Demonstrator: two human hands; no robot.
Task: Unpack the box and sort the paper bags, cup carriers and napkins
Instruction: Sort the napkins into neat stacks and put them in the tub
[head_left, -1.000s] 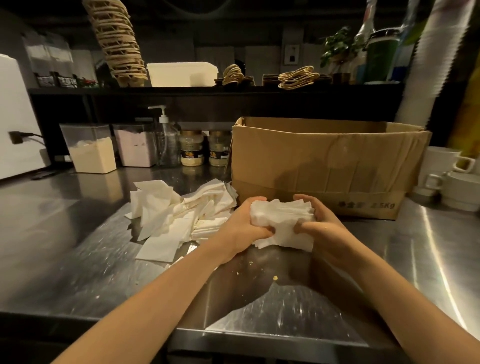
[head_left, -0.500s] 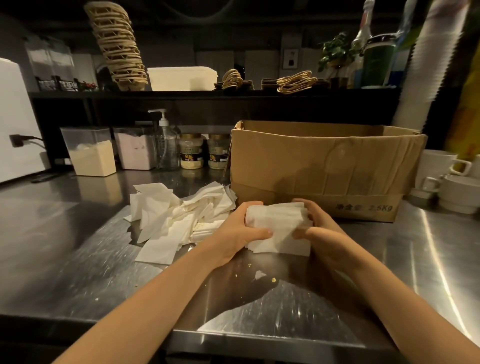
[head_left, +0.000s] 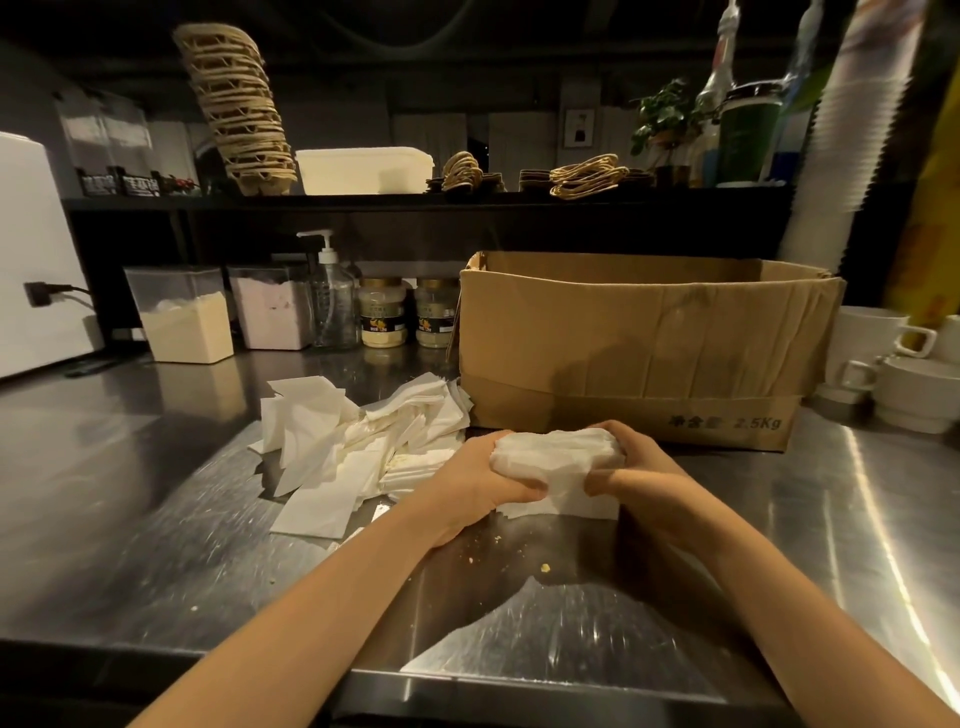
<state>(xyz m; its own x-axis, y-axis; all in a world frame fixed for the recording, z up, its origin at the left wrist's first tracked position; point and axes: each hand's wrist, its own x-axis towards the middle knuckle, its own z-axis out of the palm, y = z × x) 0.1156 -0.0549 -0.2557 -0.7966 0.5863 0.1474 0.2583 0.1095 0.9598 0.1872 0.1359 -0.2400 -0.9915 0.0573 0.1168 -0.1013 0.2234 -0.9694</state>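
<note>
A wad of white napkins sits between my two hands just in front of the cardboard box. My left hand grips its left end and my right hand grips its right end, fingers curled round the stack, which rests low over the steel counter. A loose heap of more white napkins lies to the left on the counter. A leaning stack of brown cup carriers stands on the back shelf, and paper bags with twisted handles lie further right on it. The box's inside is hidden.
Two clear powder bins, a pump bottle and two jars line the back of the counter. White cups and bowls stand right of the box. A white tub is on the shelf. Crumbs dot the counter.
Both hands have kept hold of the napkin wad and squeezed it more tightly together, the stack turning slightly so its top edge bulges upward. The heap on the left has not moved.
</note>
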